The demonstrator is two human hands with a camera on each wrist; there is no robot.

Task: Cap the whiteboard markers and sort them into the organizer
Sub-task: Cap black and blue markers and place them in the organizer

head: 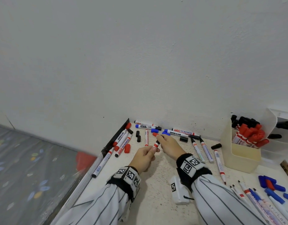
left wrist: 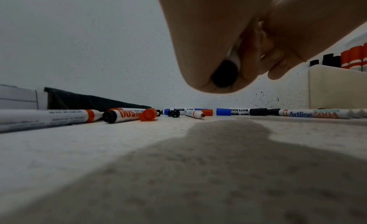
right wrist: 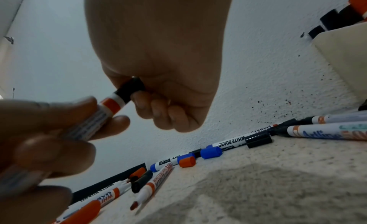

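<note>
A white marker with a red band (head: 156, 145) is held slanted above the table between both hands. My left hand (head: 153, 149) grips its barrel (right wrist: 95, 122); its black rear end (left wrist: 224, 73) shows under the curled fingers (left wrist: 278, 57). My right hand (head: 161, 138) pinches a black cap (right wrist: 130, 90) that sits over the marker's tip end, up against the white ring. The cream organizer (head: 240, 157) stands at the right by the wall and holds several red-capped and black-capped markers (head: 250, 135).
Loose markers and red, blue and black caps (head: 138, 136) lie along the wall and near the table's left edge (head: 91, 169). More uncapped markers (head: 219, 164) and blue caps (head: 269, 184) lie at the right. A white tagged box (head: 179, 190) sits beneath my right wrist.
</note>
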